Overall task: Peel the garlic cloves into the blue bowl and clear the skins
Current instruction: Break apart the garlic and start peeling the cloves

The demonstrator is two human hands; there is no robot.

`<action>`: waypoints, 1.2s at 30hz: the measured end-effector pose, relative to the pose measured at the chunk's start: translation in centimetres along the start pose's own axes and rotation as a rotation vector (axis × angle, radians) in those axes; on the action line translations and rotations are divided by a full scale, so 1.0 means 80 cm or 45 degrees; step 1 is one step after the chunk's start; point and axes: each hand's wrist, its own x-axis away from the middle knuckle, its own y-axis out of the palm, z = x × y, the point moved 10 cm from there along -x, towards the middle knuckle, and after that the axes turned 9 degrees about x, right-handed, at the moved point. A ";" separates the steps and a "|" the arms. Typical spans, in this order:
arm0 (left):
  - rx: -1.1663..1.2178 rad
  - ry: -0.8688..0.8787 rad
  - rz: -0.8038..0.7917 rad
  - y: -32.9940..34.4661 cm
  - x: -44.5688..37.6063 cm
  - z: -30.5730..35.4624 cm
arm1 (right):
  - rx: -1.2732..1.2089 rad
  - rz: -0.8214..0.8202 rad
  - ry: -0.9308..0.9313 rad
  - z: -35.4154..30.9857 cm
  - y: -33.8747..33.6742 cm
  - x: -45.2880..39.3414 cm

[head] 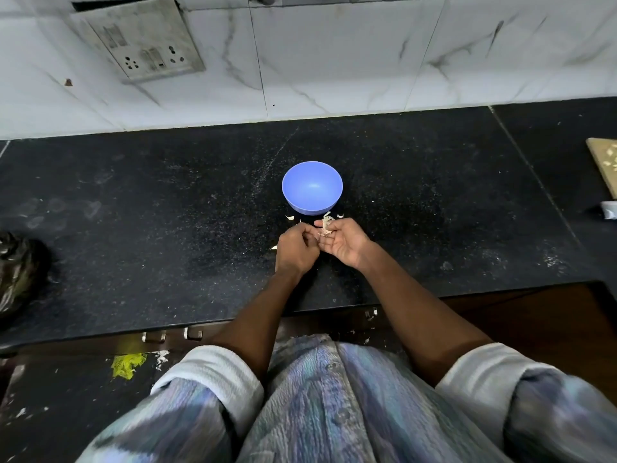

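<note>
From the head view, both hands work together just this side of the round blue plastic bowl (312, 188) on the black table, left hand (297, 248) curled, contents hidden, right hand (342, 242) cupped, pinching papery garlic skin (326, 223), nearer the bowl.

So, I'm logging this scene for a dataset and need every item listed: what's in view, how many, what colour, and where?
blue bowl: one, blue, centre of countertop, looks empty
garlic skins: a few, pale, in the right hand
skin bits: several, whitish, on the counter beside the bowl
countertop: one, black speckled stone
socket plate: one, grey, on the white tiled wall
board: one, tan, far right edge
dark bag: one, blackish, far left
left hand: fingers curled, contents hidden
right hand: palm up, holds skins
</note>
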 end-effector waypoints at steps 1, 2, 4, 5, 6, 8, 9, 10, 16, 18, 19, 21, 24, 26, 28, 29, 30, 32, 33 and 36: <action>0.086 -0.038 0.017 -0.001 -0.001 -0.005 | -0.008 0.009 -0.010 -0.002 -0.002 -0.001; 0.187 -0.101 0.043 -0.004 -0.002 -0.010 | -0.019 0.020 -0.020 -0.003 -0.005 -0.002; 0.402 -0.242 0.128 -0.010 -0.004 -0.023 | -0.059 0.039 -0.035 -0.004 -0.007 -0.002; 0.495 -0.301 0.167 -0.013 -0.005 -0.029 | -0.080 0.051 -0.044 -0.005 -0.010 -0.003; 0.563 -0.354 0.186 -0.013 -0.006 -0.035 | -0.093 0.063 -0.053 -0.006 -0.013 -0.004; 0.636 -0.428 0.172 -0.009 -0.005 -0.042 | -0.091 0.064 -0.062 -0.008 -0.015 -0.005; 0.644 -0.435 0.145 -0.006 -0.005 -0.044 | -0.086 0.056 -0.066 -0.008 -0.015 -0.005; 0.634 -0.420 0.112 -0.003 -0.006 -0.045 | -0.080 0.050 -0.069 -0.008 -0.014 -0.005; 0.511 -0.176 0.011 -0.008 -0.008 -0.023 | 0.123 0.057 -0.116 -0.014 -0.011 -0.006; 0.437 -0.118 -0.005 -0.010 -0.008 -0.018 | 0.202 0.069 -0.144 -0.016 -0.013 -0.006; 0.397 -0.102 -0.008 -0.011 -0.009 -0.017 | 0.234 0.073 -0.162 -0.016 -0.014 -0.006; 0.330 -0.085 -0.007 -0.012 -0.009 -0.014 | 0.301 0.089 -0.210 -0.019 -0.015 -0.006; 0.220 -0.078 0.011 -0.016 -0.011 -0.008 | 0.408 0.151 -0.272 -0.025 -0.019 -0.006; 0.146 -0.065 0.055 -0.023 -0.012 -0.003 | 0.423 0.182 -0.270 -0.025 -0.020 -0.006; 0.093 -0.036 0.088 -0.028 -0.012 0.001 | 0.423 0.208 -0.263 -0.026 -0.018 -0.008; 0.078 -0.022 0.105 -0.031 -0.012 0.003 | 0.424 0.222 -0.259 -0.026 -0.017 -0.009; 0.075 -0.011 0.123 -0.033 -0.012 0.003 | 0.425 0.236 -0.255 -0.026 -0.016 -0.009; 0.079 -0.004 0.156 -0.040 -0.011 0.002 | 0.431 0.250 -0.253 -0.028 -0.015 -0.011; 0.070 -0.006 0.167 -0.043 -0.011 0.000 | 0.438 0.250 -0.254 -0.028 -0.014 -0.012; 0.046 0.000 0.180 -0.047 -0.012 -0.004 | 0.475 0.242 -0.243 -0.027 -0.010 -0.015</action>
